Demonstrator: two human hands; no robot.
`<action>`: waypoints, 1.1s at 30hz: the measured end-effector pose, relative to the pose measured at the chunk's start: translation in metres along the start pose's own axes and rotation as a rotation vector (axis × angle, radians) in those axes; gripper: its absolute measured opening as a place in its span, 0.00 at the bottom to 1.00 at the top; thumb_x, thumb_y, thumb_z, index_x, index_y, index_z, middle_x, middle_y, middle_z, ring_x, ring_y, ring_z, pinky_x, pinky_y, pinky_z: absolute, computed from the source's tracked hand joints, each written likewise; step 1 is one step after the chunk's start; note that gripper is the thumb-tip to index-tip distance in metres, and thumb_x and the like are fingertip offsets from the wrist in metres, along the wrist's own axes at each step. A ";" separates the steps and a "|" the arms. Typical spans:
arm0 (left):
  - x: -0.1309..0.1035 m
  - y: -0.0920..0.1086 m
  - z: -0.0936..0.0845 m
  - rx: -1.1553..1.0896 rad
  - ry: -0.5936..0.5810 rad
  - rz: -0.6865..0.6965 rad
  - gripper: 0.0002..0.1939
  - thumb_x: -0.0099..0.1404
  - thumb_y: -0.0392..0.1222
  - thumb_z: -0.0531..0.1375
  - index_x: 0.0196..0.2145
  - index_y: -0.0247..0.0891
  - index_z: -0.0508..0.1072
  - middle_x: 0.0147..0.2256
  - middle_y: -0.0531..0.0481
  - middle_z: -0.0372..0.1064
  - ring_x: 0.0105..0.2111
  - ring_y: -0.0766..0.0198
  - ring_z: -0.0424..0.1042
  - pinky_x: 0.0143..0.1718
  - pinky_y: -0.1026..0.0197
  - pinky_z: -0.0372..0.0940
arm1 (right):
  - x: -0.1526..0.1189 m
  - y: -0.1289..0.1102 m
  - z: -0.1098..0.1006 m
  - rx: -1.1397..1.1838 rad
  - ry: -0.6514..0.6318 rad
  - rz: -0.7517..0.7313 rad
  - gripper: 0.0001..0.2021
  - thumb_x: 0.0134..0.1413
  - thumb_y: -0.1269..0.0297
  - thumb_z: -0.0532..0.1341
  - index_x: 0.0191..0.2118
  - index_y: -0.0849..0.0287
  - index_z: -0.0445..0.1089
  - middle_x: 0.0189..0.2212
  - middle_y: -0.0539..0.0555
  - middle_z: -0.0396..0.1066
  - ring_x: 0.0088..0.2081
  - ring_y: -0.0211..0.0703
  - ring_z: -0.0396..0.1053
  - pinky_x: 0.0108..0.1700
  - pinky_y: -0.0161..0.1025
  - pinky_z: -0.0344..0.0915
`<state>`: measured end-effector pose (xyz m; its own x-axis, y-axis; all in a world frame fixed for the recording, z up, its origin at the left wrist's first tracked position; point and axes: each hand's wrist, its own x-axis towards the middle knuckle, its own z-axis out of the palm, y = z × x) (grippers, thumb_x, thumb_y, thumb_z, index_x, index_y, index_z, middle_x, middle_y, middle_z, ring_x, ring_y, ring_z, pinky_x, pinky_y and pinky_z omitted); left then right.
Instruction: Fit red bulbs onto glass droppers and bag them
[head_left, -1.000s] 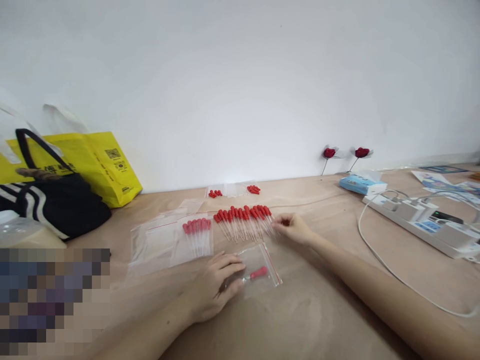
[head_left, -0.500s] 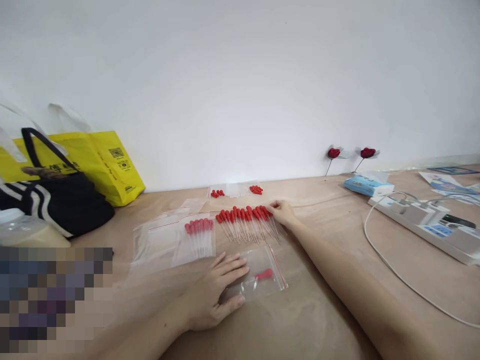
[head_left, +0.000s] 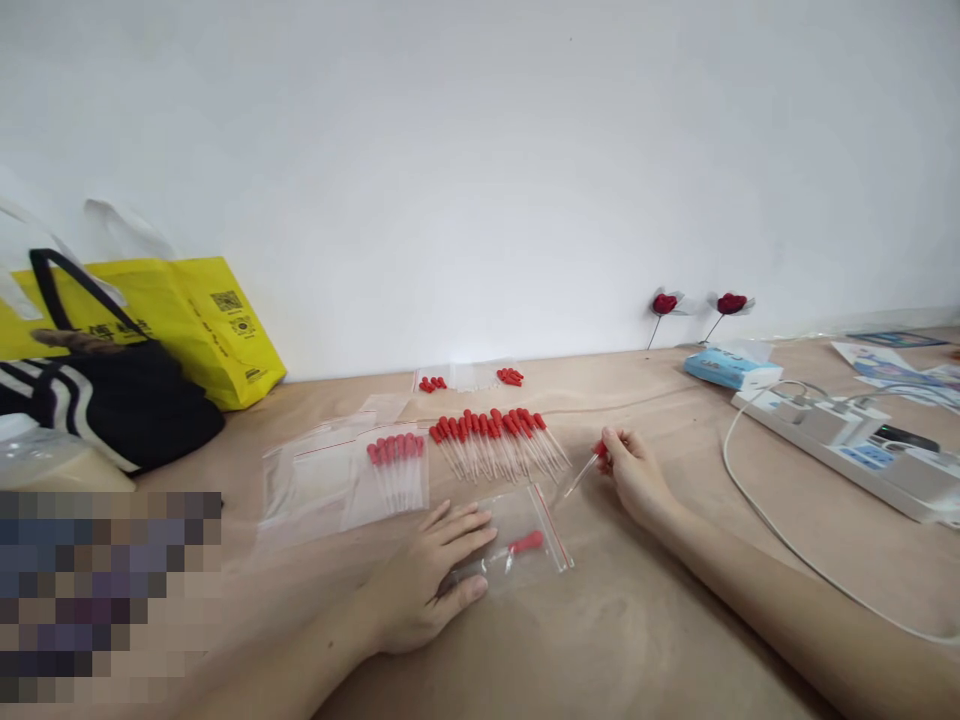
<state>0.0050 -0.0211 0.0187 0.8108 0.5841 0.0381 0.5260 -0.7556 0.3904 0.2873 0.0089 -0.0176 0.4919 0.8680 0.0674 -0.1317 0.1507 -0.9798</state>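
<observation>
The right hand (head_left: 628,472) has its grip clamped on the bulb of one dropper (head_left: 579,481), whose clear tube points to seven o'clock. At eight o'clock from it, the left hand (head_left: 431,575) lies flat, fingers a little apart, upon a zip bag (head_left: 517,508) which contains a single red-bulbed dropper (head_left: 527,541). Between nine and ten o'clock is a loose dropper row (head_left: 491,428) on the worktop (head_left: 600,630). Farther, at nine o'clock, a second bag (head_left: 358,508) covers several droppers (head_left: 395,450).
</observation>
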 end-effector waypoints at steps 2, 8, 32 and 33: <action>0.000 -0.001 0.001 0.009 0.001 -0.003 0.22 0.63 0.47 0.49 0.55 0.47 0.56 0.57 0.51 0.52 0.57 0.56 0.49 0.58 0.44 0.40 | -0.006 0.004 0.003 0.028 -0.012 0.022 0.18 0.38 0.46 0.60 0.25 0.55 0.57 0.18 0.46 0.62 0.18 0.33 0.58 0.21 0.33 0.57; 0.000 -0.001 0.002 0.028 -0.002 -0.033 0.24 0.63 0.48 0.49 0.56 0.47 0.52 0.58 0.51 0.50 0.57 0.57 0.48 0.58 0.45 0.41 | -0.022 0.005 0.012 0.119 -0.085 0.100 0.18 0.39 0.47 0.61 0.25 0.56 0.58 0.21 0.46 0.65 0.19 0.32 0.61 0.22 0.33 0.59; 0.000 0.002 0.002 0.038 -0.021 -0.064 0.29 0.62 0.49 0.49 0.59 0.42 0.46 0.58 0.48 0.49 0.58 0.52 0.44 0.57 0.43 0.43 | -0.028 0.002 0.021 -0.523 -0.586 -0.187 0.08 0.45 0.63 0.56 0.27 0.62 0.69 0.24 0.52 0.71 0.24 0.36 0.66 0.26 0.31 0.61; 0.000 0.002 0.002 0.039 -0.021 -0.065 0.29 0.62 0.49 0.49 0.59 0.42 0.46 0.58 0.48 0.48 0.58 0.52 0.44 0.57 0.44 0.43 | -0.015 0.001 0.020 -0.619 -0.468 -0.227 0.08 0.45 0.64 0.56 0.28 0.62 0.69 0.25 0.52 0.71 0.25 0.36 0.65 0.28 0.32 0.61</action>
<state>0.0068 -0.0232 0.0177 0.7795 0.6264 -0.0061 0.5872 -0.7272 0.3555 0.2626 0.0052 -0.0158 0.0206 0.9765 0.2148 0.4956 0.1766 -0.8504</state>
